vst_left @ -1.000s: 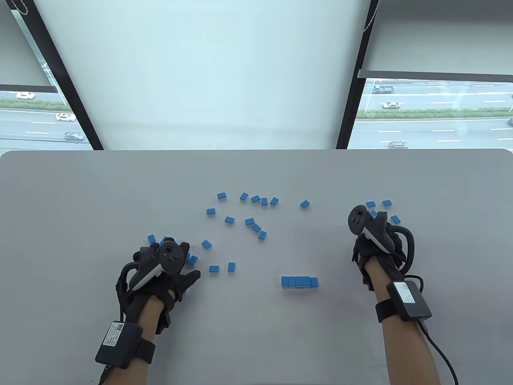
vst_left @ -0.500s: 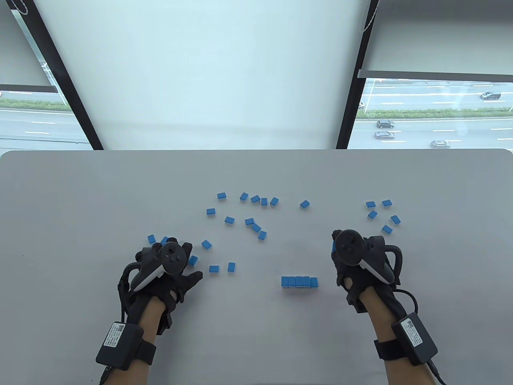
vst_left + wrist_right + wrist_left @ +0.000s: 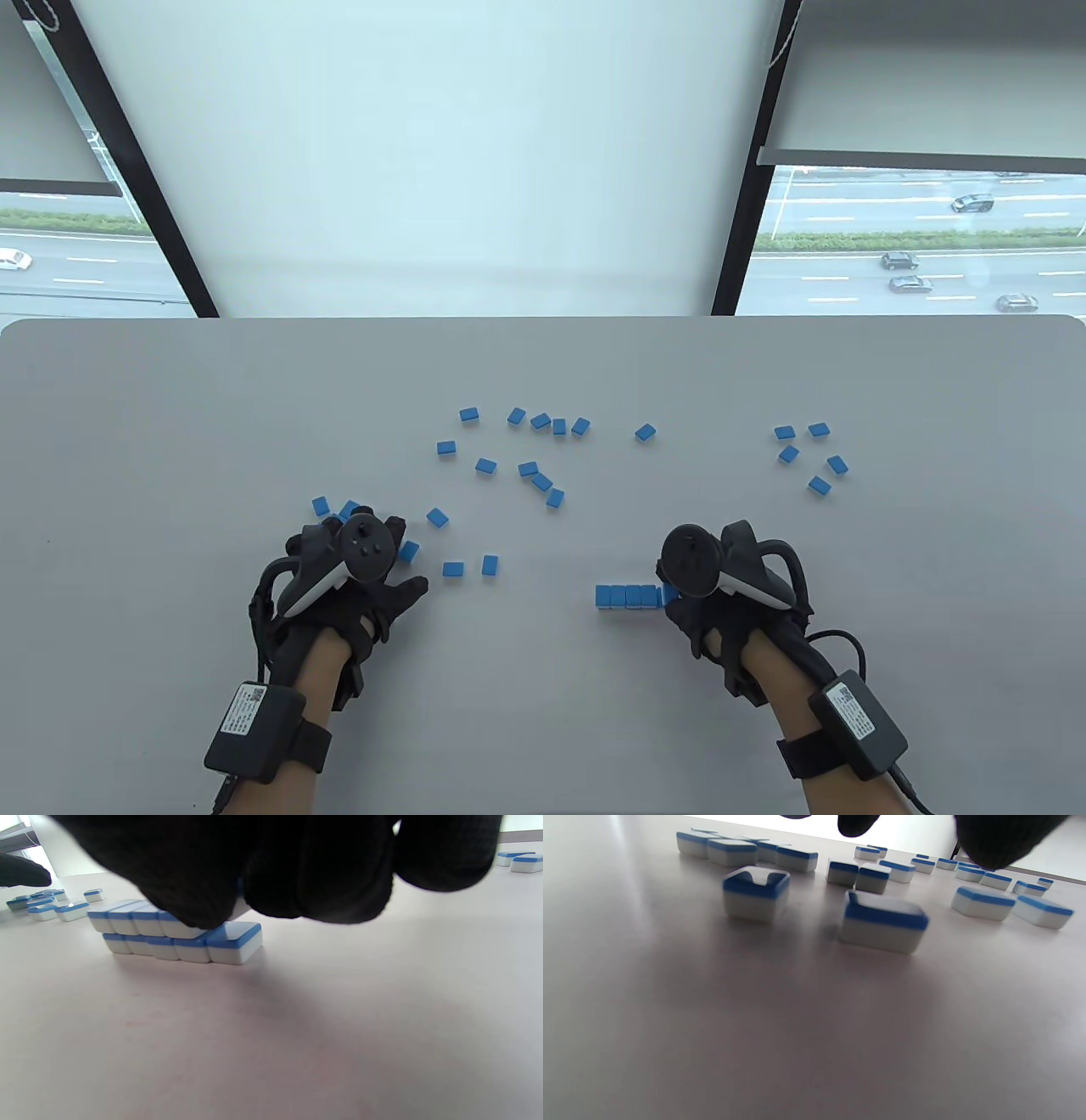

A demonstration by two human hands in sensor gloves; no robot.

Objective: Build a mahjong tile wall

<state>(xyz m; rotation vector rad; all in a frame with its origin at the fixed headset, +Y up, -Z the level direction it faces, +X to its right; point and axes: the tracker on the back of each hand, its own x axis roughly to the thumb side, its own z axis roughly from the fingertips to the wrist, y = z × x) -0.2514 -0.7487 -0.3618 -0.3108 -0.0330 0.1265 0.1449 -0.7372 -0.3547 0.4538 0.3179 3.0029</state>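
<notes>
The tile wall (image 3: 628, 597) of blue-backed mahjong tiles stands near the table's front centre. In the right wrist view the wall (image 3: 169, 938) shows two layers, the top row one tile shorter at its right end. My right hand (image 3: 679, 604) is at that right end. Its curled fingers (image 3: 271, 870) pinch a tile (image 3: 241, 907) just above the bare end tile (image 3: 235, 942). My left hand (image 3: 399, 577) rests spread on the table among loose tiles (image 3: 408, 550). Its fingertips (image 3: 859, 823) hang above two loose tiles (image 3: 756, 893) and hold nothing.
Several loose tiles lie scattered across the table's middle (image 3: 529, 469). A small group lies at the right (image 3: 819, 486). Two more tiles (image 3: 489, 564) sit just right of my left hand. The grey table (image 3: 170, 424) ends at a window behind.
My right hand has come back from the right-hand group of tiles, towards the near left, to the wall's right end with a tile. The left hand has barely moved.
</notes>
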